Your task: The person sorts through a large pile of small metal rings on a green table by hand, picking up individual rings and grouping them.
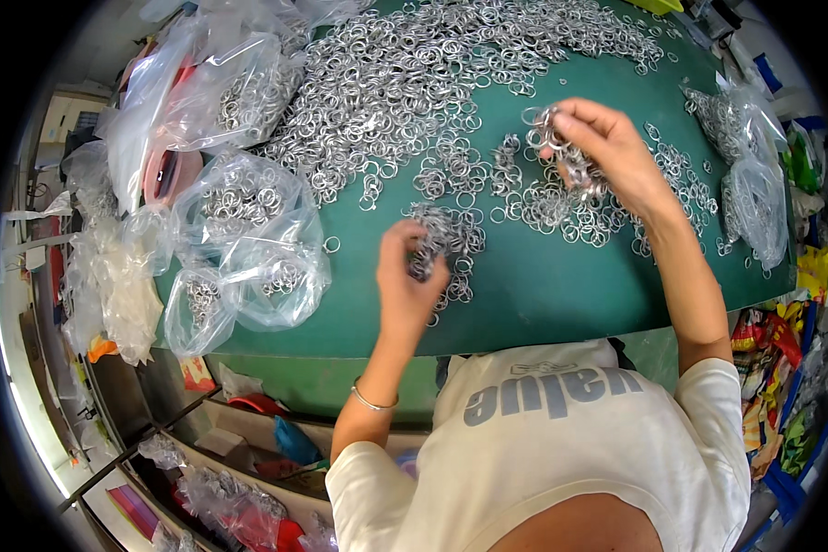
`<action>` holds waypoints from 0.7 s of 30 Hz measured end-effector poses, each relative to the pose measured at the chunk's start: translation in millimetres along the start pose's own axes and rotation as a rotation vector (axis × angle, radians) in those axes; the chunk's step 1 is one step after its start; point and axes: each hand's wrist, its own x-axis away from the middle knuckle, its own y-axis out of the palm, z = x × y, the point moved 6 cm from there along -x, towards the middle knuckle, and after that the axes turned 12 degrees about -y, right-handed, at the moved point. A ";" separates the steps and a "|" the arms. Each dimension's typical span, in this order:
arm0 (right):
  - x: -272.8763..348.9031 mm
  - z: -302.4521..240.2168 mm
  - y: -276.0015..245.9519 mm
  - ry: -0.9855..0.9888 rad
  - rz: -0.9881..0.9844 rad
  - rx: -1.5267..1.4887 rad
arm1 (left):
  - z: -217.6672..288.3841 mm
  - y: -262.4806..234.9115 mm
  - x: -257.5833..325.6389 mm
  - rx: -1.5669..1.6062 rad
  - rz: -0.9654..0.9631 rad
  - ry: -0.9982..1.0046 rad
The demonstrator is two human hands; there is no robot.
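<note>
My left hand (399,278) is curled round a clump of silver key rings (434,241) above the green table, and it is slightly blurred. More rings lie on the table just beside it. Farther off and to the right, my right hand (616,156) grips another bunch of key rings (575,166) between thumb and fingers, with single rings sticking out at the fingertips. Below it spreads a small heap of rings (547,207). A large loose pile of the same rings (377,92) covers the far side of the table.
Clear plastic bags with rings (248,198) lie at the table's left, near a pink container (173,175). Another filled bag (754,202) rests at the right edge. Open drawers or bins (239,432) stand below left; colourful packages (773,350) are at the right.
</note>
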 end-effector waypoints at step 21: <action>49.1 54.5 -10.4 -0.266 -0.346 1.242 | 58.8 -22.2 -1.8 -0.283 -0.217 0.203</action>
